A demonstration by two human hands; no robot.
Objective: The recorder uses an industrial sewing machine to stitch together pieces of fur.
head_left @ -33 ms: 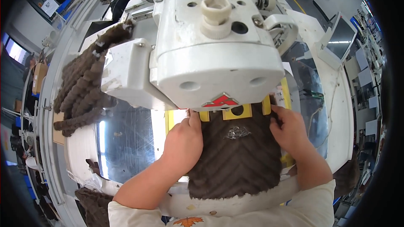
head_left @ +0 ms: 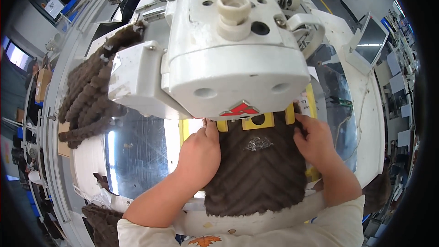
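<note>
Both my left hand (head_left: pixel 199 153) and my right hand (head_left: pixel 315 139) lie flat and open, gripping nothing, pressing the brown fabric piece (head_left: pixel 256 174) under the sewing machine head (head_left: pixel 228 45), exactly as a moment before.

The scene was brightly and evenly lit from overhead, so the white sewing machine (head_left: pixel 228 50) looked almost washed out on its top, while the shiny metal plate (head_left: pixel 137 151) beside it carried a streak of white glare. Soft shadow lay under the machine head, where the dark brown knitted fabric (head_left: pixel 258 169) lost some of its detail. The fisheye lens bent straight edges strongly toward the rim, the corners fell to black, and the far background at the edges was small and slightly soft, while the centre stayed sharp.
</note>
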